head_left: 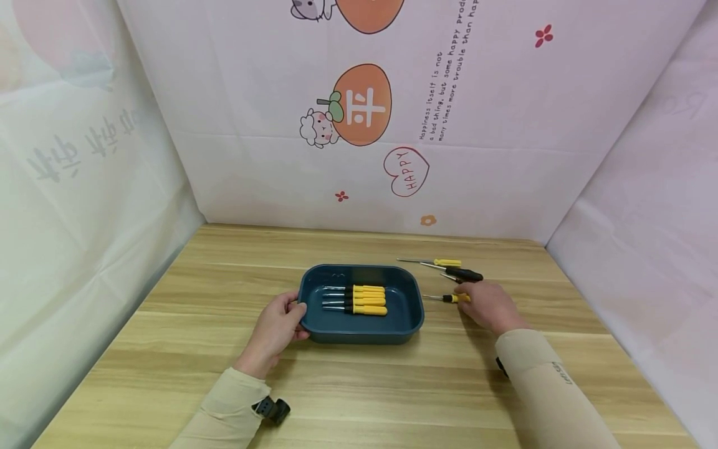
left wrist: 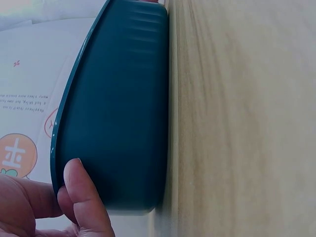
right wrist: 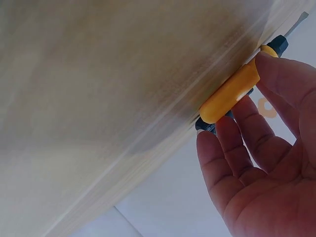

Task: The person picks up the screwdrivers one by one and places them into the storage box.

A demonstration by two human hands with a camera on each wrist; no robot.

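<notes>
My left hand (head_left: 276, 330) grips the left end of a dark blue plastic tray (head_left: 359, 338), thumb on the rim; the left wrist view shows its fingers (left wrist: 84, 197) against the outer wall. Several yellow-and-black screwdrivers (head_left: 370, 310) lie side by side inside, tips to the left. To the right of the tray, my right hand (head_left: 490, 305) pinches the yellow handle of another screwdriver (right wrist: 232, 94) between thumb and fingers. Its flat tip points toward the tray in the head view. The right wrist view shows the handle close to the tabletop.
Beyond my right hand lie a screwdriver with a clear yellow handle (head_left: 447, 262) and a black-handled screwdriver (head_left: 464, 274). Another shaft (head_left: 449, 276) is partly hidden by the hand. Printed white cloth (head_left: 252, 156) encloses the wooden table (head_left: 359, 399) at the back and both sides.
</notes>
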